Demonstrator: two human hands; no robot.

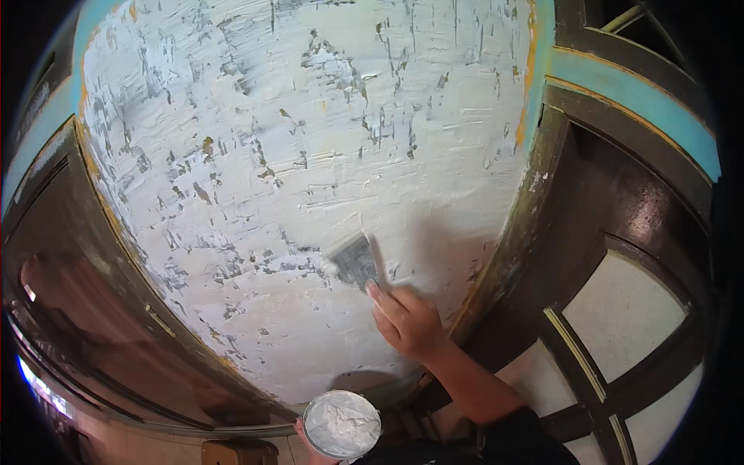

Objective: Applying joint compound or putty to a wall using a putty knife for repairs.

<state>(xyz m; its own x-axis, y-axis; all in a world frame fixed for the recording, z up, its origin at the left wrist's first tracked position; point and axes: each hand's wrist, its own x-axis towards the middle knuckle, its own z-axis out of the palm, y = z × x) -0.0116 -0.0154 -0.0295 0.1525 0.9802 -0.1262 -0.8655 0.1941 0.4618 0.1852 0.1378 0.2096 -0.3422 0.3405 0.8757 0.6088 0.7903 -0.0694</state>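
My right hand (413, 319) grips a putty knife (356, 263) whose wide grey blade lies against the wall (310, 167). A lump of white putty (328, 267) clings to the blade's left edge. The wall panel carries an uneven white coat, with grey and brownish patches showing through. Low in the picture, my left hand (308, 446) holds a round tub (309, 404) by its left side. White putty (345, 422) with a rough, lumpy surface fills much of the tub. Most of my left hand is hidden behind the tub.
A dark wooden door with pale panels (624, 318) stands to the right. At the left is a dark brown framed panel (85, 310) with a handle. Turquoise trim (643, 101) borders the wall. A brown stool-like object (239, 452) stands on the tiled floor (151, 448).
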